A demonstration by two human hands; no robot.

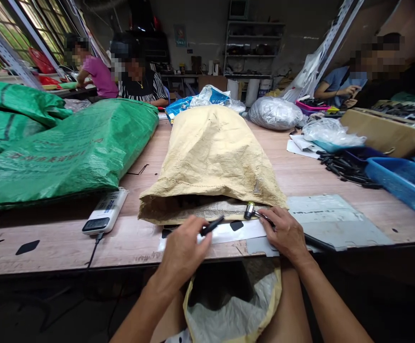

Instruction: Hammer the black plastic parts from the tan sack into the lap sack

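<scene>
My left hand (183, 250) is closed on a slim black pointed piece (213, 226) near the front edge of the table; its exact kind I cannot make out. My right hand (283, 233) grips a small hammer (249, 211) by its handle, the two-faced head a little right of the black piece and apart from it. Behind both hands lies a beige woven sack (214, 147), its dark mouth facing me. Below the table edge, a second sack (229, 319) with a pale lining stands open between my legs.
A green sack (61, 152) fills the left, beside a white device (105, 212) with a cable. Right are a grey sheet (339, 219), a pile of black pieces (350, 169) and a blue tray (403, 183). Three people sit farther back.
</scene>
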